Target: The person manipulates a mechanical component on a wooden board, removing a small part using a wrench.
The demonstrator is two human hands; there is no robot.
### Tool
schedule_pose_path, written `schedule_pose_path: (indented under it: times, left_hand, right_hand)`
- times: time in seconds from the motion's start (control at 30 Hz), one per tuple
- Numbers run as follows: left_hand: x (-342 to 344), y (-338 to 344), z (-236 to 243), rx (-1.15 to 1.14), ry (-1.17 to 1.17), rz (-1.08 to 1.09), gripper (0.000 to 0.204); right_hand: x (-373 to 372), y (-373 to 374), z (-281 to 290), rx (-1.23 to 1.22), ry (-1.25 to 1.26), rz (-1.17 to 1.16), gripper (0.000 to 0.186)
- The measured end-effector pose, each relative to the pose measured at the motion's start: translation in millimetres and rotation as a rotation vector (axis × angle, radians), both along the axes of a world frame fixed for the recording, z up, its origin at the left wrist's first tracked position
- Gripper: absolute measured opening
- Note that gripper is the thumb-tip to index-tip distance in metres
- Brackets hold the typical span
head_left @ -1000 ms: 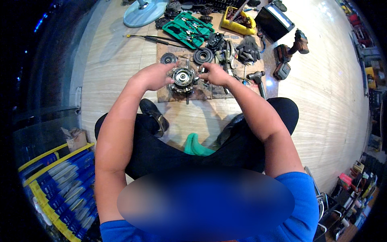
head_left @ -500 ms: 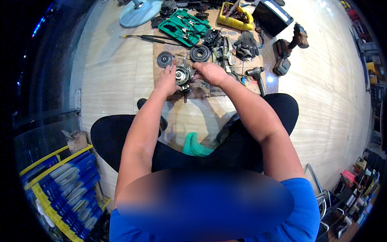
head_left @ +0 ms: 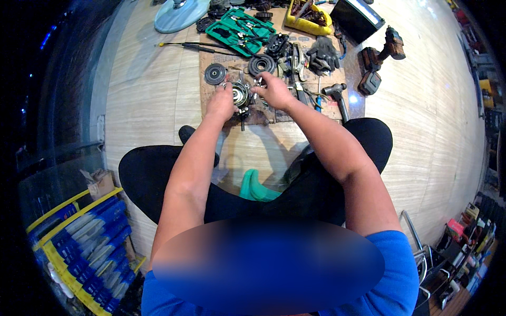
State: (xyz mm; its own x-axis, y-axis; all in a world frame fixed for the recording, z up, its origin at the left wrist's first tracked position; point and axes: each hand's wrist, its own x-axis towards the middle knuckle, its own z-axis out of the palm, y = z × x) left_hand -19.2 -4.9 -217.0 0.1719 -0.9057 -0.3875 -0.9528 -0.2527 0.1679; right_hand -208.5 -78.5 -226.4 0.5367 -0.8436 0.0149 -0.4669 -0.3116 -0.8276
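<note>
A round metal housing with a bright ringed centre (head_left: 240, 96) sits on a stained cardboard sheet (head_left: 211, 60) in front of me. My left hand (head_left: 220, 102) is wrapped round its left side and steadies it. At its right side, my right hand (head_left: 275, 92) has thumb and fingers drawn together near the rim. Something small and silvery shows at those fingertips, too small to name. A black grooved disc (head_left: 215, 73) lies just beyond my left hand. Beyond my right hand lies a thick black pulley ring (head_left: 261, 65).
Further back are a green tool case (head_left: 240, 32), a yellow bin (head_left: 308, 20) and a black box (head_left: 358, 21). Dark gloves (head_left: 322, 55), pliers (head_left: 300, 94) and a hammer (head_left: 337, 97) lie to the right, with a cordless power tool (head_left: 392, 45) on the floor beyond.
My right hand has shifted slightly and its fingers have lifted from the housing's rim. My left hand still holds the housing. The view has tilted a little.
</note>
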Motion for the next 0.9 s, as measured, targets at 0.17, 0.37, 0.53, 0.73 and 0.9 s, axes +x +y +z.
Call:
schedule_pose_path:
  times: [0.17,0.37,0.53,0.73,0.9]
  left_hand:
    - [-11,-4,9,0.023,0.022,0.064,0.102]
    - [-9,0,0,-0.037,-0.073,0.011,0.115]
    - [-15,1,-11,-0.119,0.071,0.093,0.116]
    - [-8,6,-8,-0.035,0.071,0.11,0.105]
    - [-14,-1,-6,-0.07,0.09,0.1,0.098]
  right_hand:
    - [8,-5,-23,0.494,-0.126,0.01,0.026]
    - [11,-1,-10,0.421,-0.166,-0.061,0.034]
    - [6,-40,-27,0.382,-0.099,-0.098,0.036]
    - [8,-11,-45,0.185,0.579,0.368,0.04]
    - [12,-20,-67,0.286,0.489,0.308,0.041]
